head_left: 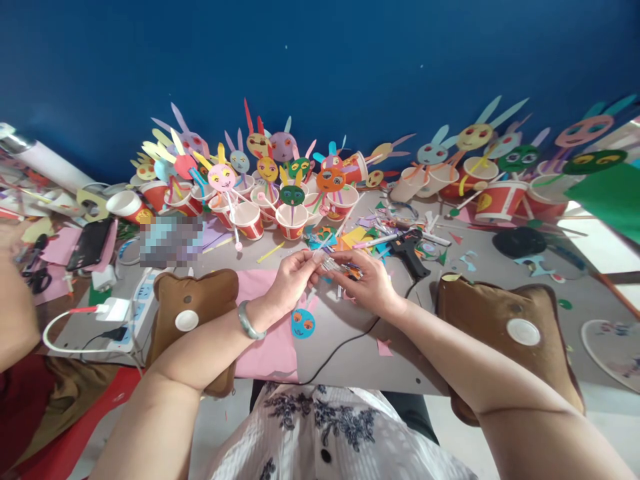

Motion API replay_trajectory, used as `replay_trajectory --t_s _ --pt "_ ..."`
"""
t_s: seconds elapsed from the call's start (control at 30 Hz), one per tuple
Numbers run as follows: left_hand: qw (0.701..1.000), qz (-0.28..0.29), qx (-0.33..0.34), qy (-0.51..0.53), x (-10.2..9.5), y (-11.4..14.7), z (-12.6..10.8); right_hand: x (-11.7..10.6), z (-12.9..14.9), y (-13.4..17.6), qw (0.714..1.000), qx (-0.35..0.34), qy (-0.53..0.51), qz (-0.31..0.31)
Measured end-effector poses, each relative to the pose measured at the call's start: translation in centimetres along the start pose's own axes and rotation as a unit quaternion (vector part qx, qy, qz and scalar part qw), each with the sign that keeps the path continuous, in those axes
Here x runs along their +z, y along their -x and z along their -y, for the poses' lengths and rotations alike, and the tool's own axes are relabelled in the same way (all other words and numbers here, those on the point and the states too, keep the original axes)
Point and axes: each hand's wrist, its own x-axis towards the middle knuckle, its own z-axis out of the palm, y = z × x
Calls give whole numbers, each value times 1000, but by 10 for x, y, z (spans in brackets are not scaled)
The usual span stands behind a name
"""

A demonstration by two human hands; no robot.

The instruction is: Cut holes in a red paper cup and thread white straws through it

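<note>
One pale bit (319,255) in left hand (289,277), fingers pinching; right hand (374,283), fingers curled, hold unclear; blue face (303,325) toward table (355,372) front edge.

— Lighting?
— The table (345,363) was brightly lit, the blue wall (320,60) dim; soft shadow lay beside the right forearm (460,353).
— Picture quality?
— Side edges were stretched and blurred. A pixelated block (173,240) obscured one patch left of centre.
</note>
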Motion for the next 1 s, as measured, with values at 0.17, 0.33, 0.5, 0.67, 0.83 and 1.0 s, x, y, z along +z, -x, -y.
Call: replay_trajectory --t_s 0.17,0.33,0.5,0.67,0.83,1.0 --pt "999 -21 16 -38 -3 -3 -3 -24 1 -14 999 29 29 -30" --pt "996 -57 53 -43 -2 -4 -7 -48 -12 -27 970 45 222 94" --pt "996 -54 66 -19 0 -5 -8 -37 -18 -28 885 65 406 220" --pt "996 -53 76 -6 -3 -8 -5 -26 -16 -28 880 56 416 222" --pt "997 -50 64 -19 -7 -10 -2 -33 -13 -28 884 66 426 180" --pt "999 -32 28 -18 -8 -10 -6 -47 -8 -26 902 103 395 138"
